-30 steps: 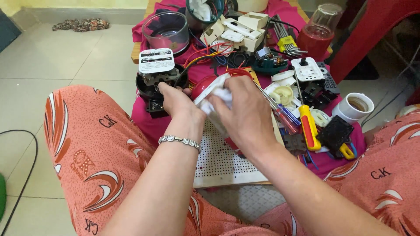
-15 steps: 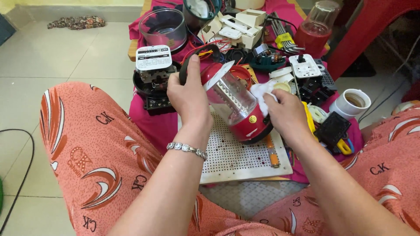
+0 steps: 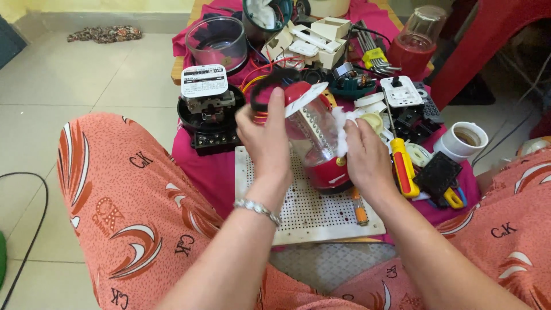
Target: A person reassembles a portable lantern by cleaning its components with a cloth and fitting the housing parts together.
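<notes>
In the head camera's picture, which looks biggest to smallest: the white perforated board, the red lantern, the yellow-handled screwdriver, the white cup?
1. White perforated board
2. Red lantern
3. Yellow-handled screwdriver
4. White cup

The screwdriver and cup look close, so their order is unsure.

Lantern [image 3: 313, 135] raised more upright; right hand [image 3: 367, 158] presses white cloth [image 3: 342, 131] against its side.

Pale tiled floor [image 3: 86, 74], crumpled rag [image 3: 104, 34] by wall base; black cable [image 3: 28, 229] left.

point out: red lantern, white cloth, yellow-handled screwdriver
red lantern [image 3: 315, 135]: head view, on its clear middle section.
white cloth [image 3: 342, 123]: head view, on the wad above the right hand's fingers.
yellow-handled screwdriver [image 3: 403, 166]: head view, on the yellow-and-red handle.
</notes>
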